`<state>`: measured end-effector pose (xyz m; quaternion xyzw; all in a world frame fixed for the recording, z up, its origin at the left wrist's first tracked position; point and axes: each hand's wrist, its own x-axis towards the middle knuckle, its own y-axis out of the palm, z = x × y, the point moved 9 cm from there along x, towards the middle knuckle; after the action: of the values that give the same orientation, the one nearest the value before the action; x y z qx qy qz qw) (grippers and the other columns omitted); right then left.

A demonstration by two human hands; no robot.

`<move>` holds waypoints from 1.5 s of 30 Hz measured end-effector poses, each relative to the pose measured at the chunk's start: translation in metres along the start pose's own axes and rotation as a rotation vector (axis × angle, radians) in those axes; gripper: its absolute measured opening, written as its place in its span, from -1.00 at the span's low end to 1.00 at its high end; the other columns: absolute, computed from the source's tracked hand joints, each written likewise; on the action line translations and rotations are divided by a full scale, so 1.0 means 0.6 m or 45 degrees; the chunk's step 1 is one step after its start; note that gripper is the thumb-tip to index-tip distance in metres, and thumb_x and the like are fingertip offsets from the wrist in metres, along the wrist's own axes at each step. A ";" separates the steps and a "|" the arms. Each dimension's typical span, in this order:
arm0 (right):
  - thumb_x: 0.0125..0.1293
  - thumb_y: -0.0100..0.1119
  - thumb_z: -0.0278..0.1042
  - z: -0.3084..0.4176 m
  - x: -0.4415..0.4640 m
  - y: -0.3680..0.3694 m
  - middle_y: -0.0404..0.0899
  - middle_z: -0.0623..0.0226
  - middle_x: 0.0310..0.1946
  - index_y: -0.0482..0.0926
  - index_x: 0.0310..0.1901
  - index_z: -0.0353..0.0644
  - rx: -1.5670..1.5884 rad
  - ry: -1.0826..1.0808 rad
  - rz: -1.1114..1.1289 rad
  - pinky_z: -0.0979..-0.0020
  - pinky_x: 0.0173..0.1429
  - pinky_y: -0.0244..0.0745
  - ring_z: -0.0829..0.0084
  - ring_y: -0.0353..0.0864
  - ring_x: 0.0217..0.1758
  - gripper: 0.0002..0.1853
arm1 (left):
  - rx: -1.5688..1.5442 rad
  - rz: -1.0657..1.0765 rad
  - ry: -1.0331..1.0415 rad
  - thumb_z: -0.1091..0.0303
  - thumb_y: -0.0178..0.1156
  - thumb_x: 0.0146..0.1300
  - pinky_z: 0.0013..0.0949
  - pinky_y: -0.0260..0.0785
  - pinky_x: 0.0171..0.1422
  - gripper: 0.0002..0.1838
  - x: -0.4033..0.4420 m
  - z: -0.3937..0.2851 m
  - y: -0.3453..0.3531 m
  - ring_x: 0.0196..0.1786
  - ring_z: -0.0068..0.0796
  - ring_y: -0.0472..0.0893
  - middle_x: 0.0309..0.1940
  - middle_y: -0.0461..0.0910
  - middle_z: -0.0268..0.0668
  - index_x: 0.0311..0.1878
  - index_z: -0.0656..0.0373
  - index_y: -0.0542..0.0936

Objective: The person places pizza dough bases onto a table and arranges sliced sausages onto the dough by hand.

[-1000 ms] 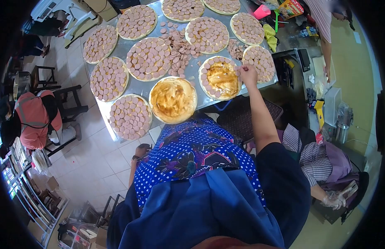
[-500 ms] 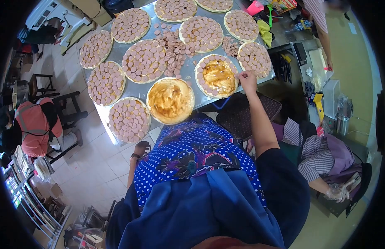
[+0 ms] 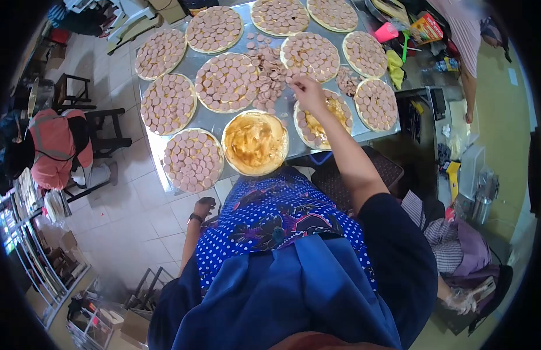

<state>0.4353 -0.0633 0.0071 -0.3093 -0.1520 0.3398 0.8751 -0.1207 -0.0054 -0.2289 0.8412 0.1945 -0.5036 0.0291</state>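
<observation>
My right hand reaches over the steel table, fingers pinched at the edge of a loose pile of sausage slices. What is between the fingertips, if anything, is too small to make out. Under that forearm lies a pizza base with sauce in the middle and slices around its edge, partly hidden. To its left is a pizza base with sauce only. Beside my apron, below the table edge, my left hand hangs with loosely curled fingers and holds nothing.
Several slice-covered pizza bases fill the table. A smaller slice pile lies at right. A pink cup and yellow cloth are beyond. A patterned stool stands below. Other people are at both sides.
My right hand has moved left and away from me, from the right rim of the partly covered pizza base to the slice pile. The camera view has shifted; my left hand still hangs down.
</observation>
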 end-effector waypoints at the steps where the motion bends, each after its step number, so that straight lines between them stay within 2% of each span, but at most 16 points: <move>1: 0.07 0.13 -0.35 0.025 0.024 0.025 0.58 0.25 -0.33 0.60 -0.29 -0.12 -0.004 -0.039 0.018 0.33 -0.25 0.45 0.28 0.57 -0.33 -0.84 | -0.087 -0.030 -0.038 0.25 0.03 0.16 -0.40 0.43 -0.41 -0.73 -0.013 0.000 0.003 -0.29 -0.47 0.60 -0.28 0.61 -0.30 -0.13 0.14 0.54; 4: 0.09 0.13 -0.38 0.088 0.079 0.063 0.56 0.24 -0.35 0.61 -0.35 -0.15 -0.250 -0.299 -0.151 0.31 -0.24 0.45 0.30 0.57 -0.33 -0.88 | -0.083 -0.068 0.021 0.26 0.03 0.15 -0.39 0.46 -0.39 -0.71 -0.041 0.008 0.006 -0.29 -0.43 0.61 -0.28 0.62 -0.27 -0.12 0.17 0.54; 6: 0.11 0.04 -0.36 0.122 0.109 0.091 0.55 0.17 -0.33 0.59 -0.35 -0.14 -0.512 -0.397 0.098 0.18 -0.17 0.44 0.17 0.55 -0.26 -0.85 | 0.034 -0.071 0.075 0.30 0.04 0.12 -0.38 0.48 -0.29 -0.72 -0.054 0.005 0.009 -0.27 -0.41 0.61 -0.24 0.61 -0.23 -0.13 0.19 0.55; 7: 0.11 -0.02 -0.37 0.082 0.131 0.110 0.54 0.08 -0.34 0.57 -0.28 -0.13 -0.568 -0.241 0.135 0.14 -0.12 0.42 0.10 0.54 -0.22 -0.81 | 0.654 0.427 0.821 0.19 0.13 0.14 -0.34 0.34 0.09 -0.68 0.056 0.082 0.051 -0.06 -0.32 0.56 -0.17 0.59 -0.14 -0.15 0.21 0.60; 9: 0.09 -0.04 -0.42 0.099 0.127 0.096 0.47 0.04 -0.16 0.54 -0.20 -0.15 -0.460 -0.311 0.143 0.15 0.00 0.38 0.08 0.49 -0.07 -0.77 | 0.750 0.502 0.969 0.19 0.12 0.14 -0.34 0.34 0.09 -0.68 0.075 -0.141 0.066 -0.06 -0.32 0.56 -0.17 0.59 -0.14 -0.15 0.21 0.60; 13: 0.04 0.03 -0.46 0.100 0.120 0.072 0.45 0.11 -0.05 0.54 -0.21 -0.16 -0.469 -0.167 0.221 0.25 -0.02 0.41 0.13 0.50 -0.09 -0.76 | 0.903 0.545 1.125 0.20 0.12 0.13 -0.35 0.35 0.08 -0.69 0.116 -0.344 0.056 -0.07 -0.33 0.56 -0.16 0.59 -0.15 -0.15 0.21 0.60; 16: 0.03 0.12 -0.40 0.065 0.117 0.066 0.50 0.17 -0.23 0.57 -0.23 -0.12 -0.156 -0.101 -0.036 0.29 -0.11 0.43 0.23 0.53 -0.16 -0.78 | 0.973 0.511 1.171 0.21 0.12 0.13 -0.35 0.35 0.07 -0.69 0.104 -0.414 0.032 -0.08 -0.33 0.56 -0.16 0.59 -0.15 -0.15 0.21 0.59; 19: 0.03 0.17 -0.40 0.043 0.096 0.044 0.56 0.27 -0.38 0.57 -0.22 -0.13 0.196 0.024 0.015 0.40 -0.28 0.46 0.41 0.57 -0.35 -0.78 | 1.029 0.492 1.217 0.22 0.12 0.13 -0.36 0.36 0.06 -0.69 0.114 -0.479 0.027 -0.09 -0.33 0.56 -0.16 0.59 -0.15 -0.15 0.21 0.59; 21: 0.07 0.20 -0.38 0.020 0.064 0.033 0.57 0.37 -0.47 0.56 -0.23 -0.19 0.774 0.168 0.063 0.50 -0.40 0.45 0.56 0.53 -0.51 -0.80 | 1.065 0.482 1.252 0.22 0.12 0.12 -0.36 0.36 0.05 -0.70 0.120 -0.527 0.029 -0.09 -0.33 0.56 -0.16 0.59 -0.15 -0.15 0.20 0.59; 25: 0.06 0.23 -0.41 -0.016 -0.028 -0.064 0.54 0.40 -0.48 0.57 -0.28 -0.23 0.892 0.405 -0.043 0.56 -0.47 0.41 0.59 0.49 -0.50 -0.82 | 1.120 0.494 1.300 0.24 0.12 0.12 -0.37 0.37 0.04 -0.70 0.139 -0.582 0.047 -0.10 -0.34 0.57 -0.16 0.59 -0.16 -0.15 0.20 0.59; 26: 0.02 0.25 -0.45 -0.025 -0.057 -0.095 0.52 0.40 -0.52 0.57 -0.30 -0.23 0.856 0.424 -0.134 0.57 -0.55 0.38 0.58 0.48 -0.52 -0.83 | 1.126 0.506 1.300 0.24 0.11 0.12 -0.37 0.37 0.04 -0.70 0.145 -0.579 0.055 -0.11 -0.34 0.57 -0.16 0.59 -0.16 -0.15 0.20 0.59; 30: 0.05 0.28 -0.40 -0.162 -0.146 -0.179 0.57 0.41 -0.41 0.60 -0.27 -0.19 0.596 0.252 -0.436 0.55 -0.40 0.44 0.61 0.50 -0.47 -0.82 | 1.132 0.552 1.204 0.25 0.11 0.11 -0.38 0.37 0.02 -0.71 0.124 -0.514 0.061 -0.12 -0.34 0.57 -0.16 0.58 -0.16 -0.15 0.20 0.59; 32: 0.03 0.24 -0.46 -0.213 -0.220 -0.212 0.59 0.43 -0.42 0.61 -0.29 -0.21 0.659 0.625 -0.372 0.56 -0.39 0.41 0.62 0.50 -0.40 -0.84 | 1.131 0.595 1.036 0.26 0.11 0.11 -0.38 0.38 0.02 -0.71 0.092 -0.384 0.026 -0.12 -0.34 0.57 -0.16 0.58 -0.17 -0.15 0.20 0.59; 34: 0.00 0.15 -0.57 -0.245 -0.284 -0.246 0.61 0.38 -0.41 0.61 -0.30 -0.23 0.706 0.691 -0.510 0.55 -0.42 0.41 0.59 0.53 -0.42 -0.83 | 1.119 0.632 0.875 0.26 0.11 0.10 -0.38 0.38 0.01 -0.71 0.048 -0.262 -0.003 -0.13 -0.34 0.57 -0.16 0.58 -0.17 -0.15 0.19 0.59; 37: 0.08 0.24 -0.44 -0.254 -0.338 -0.250 0.60 0.39 -0.43 0.58 -0.26 -0.30 0.828 0.919 -0.497 0.64 -0.42 0.41 0.65 0.50 -0.47 -0.82 | 1.095 0.661 0.747 0.27 0.11 0.10 -0.39 0.38 0.00 -0.71 0.016 -0.159 -0.010 -0.14 -0.35 0.58 -0.16 0.58 -0.17 -0.15 0.19 0.59; 45: -0.02 0.31 -0.52 -0.267 -0.316 -0.205 0.57 0.32 -0.44 0.55 -0.31 -0.33 0.804 0.954 -0.495 0.58 -0.46 0.43 0.58 0.50 -0.51 -0.79 | 1.081 0.623 0.642 0.29 0.10 0.09 -0.40 0.40 -0.02 -0.72 0.007 -0.114 0.005 -0.16 -0.35 0.58 -0.15 0.58 -0.18 -0.15 0.19 0.59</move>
<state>0.4363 -0.3351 -0.0465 -0.0969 0.2265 0.0667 0.9669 -0.0607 0.0098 -0.1992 0.8944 -0.2260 -0.2991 -0.2439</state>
